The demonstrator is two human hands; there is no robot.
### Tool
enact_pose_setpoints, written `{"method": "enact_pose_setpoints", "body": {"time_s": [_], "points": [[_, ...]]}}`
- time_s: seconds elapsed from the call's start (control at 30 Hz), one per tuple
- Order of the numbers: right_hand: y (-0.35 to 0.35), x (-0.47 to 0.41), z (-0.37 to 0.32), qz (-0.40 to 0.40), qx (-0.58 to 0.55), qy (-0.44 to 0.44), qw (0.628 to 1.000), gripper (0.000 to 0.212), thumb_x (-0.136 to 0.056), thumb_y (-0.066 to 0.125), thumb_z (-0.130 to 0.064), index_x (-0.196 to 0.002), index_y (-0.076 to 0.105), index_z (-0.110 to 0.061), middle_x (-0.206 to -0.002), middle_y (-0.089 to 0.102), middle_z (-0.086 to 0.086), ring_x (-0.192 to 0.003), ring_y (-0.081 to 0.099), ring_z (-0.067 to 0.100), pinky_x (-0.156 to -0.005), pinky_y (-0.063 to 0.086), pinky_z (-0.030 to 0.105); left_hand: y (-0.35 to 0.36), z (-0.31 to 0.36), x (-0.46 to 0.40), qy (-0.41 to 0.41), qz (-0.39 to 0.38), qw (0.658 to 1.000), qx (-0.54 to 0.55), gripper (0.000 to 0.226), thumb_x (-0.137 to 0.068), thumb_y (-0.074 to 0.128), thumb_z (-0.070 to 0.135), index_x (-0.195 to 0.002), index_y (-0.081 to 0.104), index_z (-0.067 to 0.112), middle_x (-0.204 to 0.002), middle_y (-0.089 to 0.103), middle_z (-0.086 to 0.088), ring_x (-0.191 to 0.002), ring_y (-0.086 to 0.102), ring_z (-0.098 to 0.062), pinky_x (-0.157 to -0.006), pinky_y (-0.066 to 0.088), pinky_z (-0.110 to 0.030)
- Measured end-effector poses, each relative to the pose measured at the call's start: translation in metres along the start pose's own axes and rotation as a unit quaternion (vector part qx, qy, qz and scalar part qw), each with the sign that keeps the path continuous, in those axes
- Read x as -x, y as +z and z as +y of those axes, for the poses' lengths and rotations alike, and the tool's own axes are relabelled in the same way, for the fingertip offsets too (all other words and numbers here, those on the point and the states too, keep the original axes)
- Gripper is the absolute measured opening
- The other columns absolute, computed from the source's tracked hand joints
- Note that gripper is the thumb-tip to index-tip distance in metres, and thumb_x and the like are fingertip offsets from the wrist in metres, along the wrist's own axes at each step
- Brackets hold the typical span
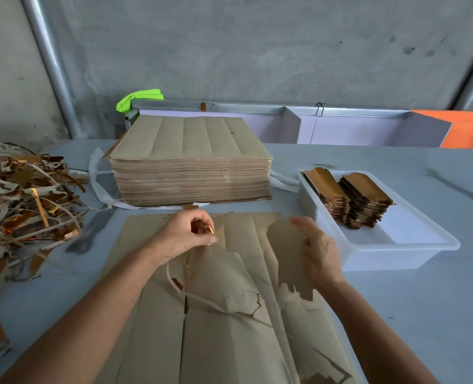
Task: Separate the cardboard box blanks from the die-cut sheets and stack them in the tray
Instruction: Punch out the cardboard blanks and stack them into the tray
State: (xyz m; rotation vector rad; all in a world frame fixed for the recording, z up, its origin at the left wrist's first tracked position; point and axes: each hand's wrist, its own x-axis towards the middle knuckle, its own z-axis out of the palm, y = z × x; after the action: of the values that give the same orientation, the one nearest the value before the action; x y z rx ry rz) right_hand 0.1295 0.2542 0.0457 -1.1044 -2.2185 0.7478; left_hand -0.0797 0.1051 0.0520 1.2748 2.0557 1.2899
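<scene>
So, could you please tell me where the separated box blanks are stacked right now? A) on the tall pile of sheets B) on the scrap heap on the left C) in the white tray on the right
C: two stacks of blanks stand in the white tray.

Table: I see a grey-blue top [396, 162] with dark scuffs on it.
Wall: bare grey concrete [257, 45] fills the back of my view.
Pipe: a metal tube [51, 65] slants down the wall at the left.
Green cloth: a bright lime bundle [138, 98] sits on the far rail's left end.
Rail: a metal frame [257, 108] runs behind the table.
Orange panel: I see it at the far right [468, 128].
White strap: lying on the table at the left [95, 178].
</scene>
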Motion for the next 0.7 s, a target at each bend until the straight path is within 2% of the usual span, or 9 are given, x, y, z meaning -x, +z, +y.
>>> {"method": "enact_pose_setpoints", "body": {"time_s": [0.1, 0.27, 0.33, 0.4, 0.5, 0.57, 0.6, 0.67, 0.7], "points": [[0.004, -0.002, -0.014, -0.060, 0.062, 0.017, 0.996, 0.038, -0.092, 0.042, 0.004, -0.112, 0.069, -0.014, -0.116, 0.064, 0.015, -0.101, 0.059, 0.032, -0.087, 0.049, 0.036, -0.008, -0.002, 0.009, 0.009, 0.021, 0.998, 0.062, 0.019, -0.072, 0.076, 0.001, -0.074, 0.063, 0.015, -0.070, 0.061, 0.008, -0.069, 0.055, -0.004, -0.069, 0.045, -0.015], [0.005, 0.002, -0.040, -0.132, 0.075, 0.015, 0.988, 0.026, -0.093, 0.045, -0.010, -0.101, 0.069, -0.006, -0.098, 0.064, 0.012, -0.093, 0.062, 0.028, -0.079, 0.051, 0.034, -0.024, -0.003, 0.015, 0.022, 0.086, 0.978, 0.188, 0.024, -0.072, 0.071, -0.010, -0.074, 0.062, 0.012, -0.073, 0.062, 0.007, -0.073, 0.057, -0.006, -0.069, 0.051, -0.017], [0.007, 0.002, -0.049, -0.179, 0.106, 0.012, 0.978, 0.027, -0.097, 0.045, -0.023, -0.092, 0.065, -0.006, -0.093, 0.063, 0.010, -0.082, 0.059, 0.022, -0.071, 0.049, 0.030, -0.030, -0.002, 0.016, 0.026, 0.109, 0.965, 0.239, 0.024, -0.072, 0.068, -0.012, -0.074, 0.061, 0.010, -0.076, 0.063, 0.005, -0.074, 0.058, -0.008, -0.069, 0.053, -0.018], [0.011, 0.000, -0.056, -0.241, 0.040, 0.077, 0.967, 0.043, -0.098, 0.041, -0.043, -0.083, 0.062, -0.009, -0.087, 0.059, 0.006, -0.080, 0.056, 0.019, -0.072, 0.043, 0.029, -0.034, 0.001, 0.016, 0.022, 0.130, 0.956, 0.263, 0.023, -0.073, 0.067, -0.012, -0.075, 0.060, 0.009, -0.080, 0.062, 0.000, -0.077, 0.059, -0.012, -0.071, 0.053, -0.020], [0.016, -0.001, -0.067, -0.269, -0.121, 0.167, 0.941, 0.060, -0.094, 0.030, -0.063, -0.090, 0.066, -0.015, -0.093, 0.064, 0.005, -0.092, 0.060, 0.022, -0.084, 0.043, 0.035, -0.030, 0.005, 0.017, 0.018, 0.123, 0.969, 0.212, 0.019, -0.074, 0.070, -0.009, -0.076, 0.060, 0.008, -0.082, 0.061, -0.004, -0.079, 0.057, -0.013, -0.077, 0.051, -0.026], [0.018, -0.002, -0.068, -0.247, -0.228, 0.177, 0.925, 0.061, -0.092, 0.029, -0.067, -0.088, 0.068, -0.019, -0.081, 0.069, 0.002, -0.080, 0.065, 0.018, -0.072, 0.047, 0.028, -0.021, 0.008, 0.017, 0.031, 0.114, 0.983, 0.140, 0.019, -0.073, 0.071, -0.008, -0.075, 0.061, 0.008, -0.078, 0.059, -0.003, -0.074, 0.055, -0.007, -0.074, 0.048, -0.021], [0.018, -0.003, -0.068, -0.251, -0.268, 0.170, 0.915, 0.062, -0.090, 0.029, -0.069, -0.097, 0.068, -0.022, -0.077, 0.071, -0.002, -0.076, 0.066, 0.014, -0.068, 0.050, 0.025, -0.017, 0.010, 0.016, 0.042, 0.104, 0.989, 0.097, 0.019, -0.073, 0.072, -0.007, -0.073, 0.061, 0.008, -0.075, 0.059, -0.001, -0.069, 0.054, -0.003, -0.070, 0.046, -0.015], [0.017, -0.007, -0.063, -0.258, -0.311, 0.160, 0.901, 0.070, -0.083, 0.034, -0.076, -0.126, 0.057, -0.025, -0.099, 0.071, -0.006, -0.092, 0.066, 0.011, -0.087, 0.051, 0.029, -0.008, 0.015, 0.013, 0.070, 0.069, 0.995, 0.009, 0.021, -0.074, 0.071, -0.005, -0.072, 0.061, 0.013, -0.071, 0.059, 0.003, -0.064, 0.052, -0.001, -0.063, 0.043, -0.009], [0.016, -0.009, -0.063, -0.254, -0.318, 0.174, 0.897, 0.077, -0.079, 0.040, -0.078, -0.132, 0.054, -0.024, -0.113, 0.067, -0.002, -0.103, 0.063, 0.015, -0.097, 0.047, 0.036, -0.004, 0.016, 0.011, 0.079, 0.055, 0.995, -0.019, 0.023, -0.075, 0.071, -0.005, -0.071, 0.061, 0.016, -0.071, 0.059, 0.003, -0.064, 0.052, -0.004, -0.062, 0.043, -0.011]]}}
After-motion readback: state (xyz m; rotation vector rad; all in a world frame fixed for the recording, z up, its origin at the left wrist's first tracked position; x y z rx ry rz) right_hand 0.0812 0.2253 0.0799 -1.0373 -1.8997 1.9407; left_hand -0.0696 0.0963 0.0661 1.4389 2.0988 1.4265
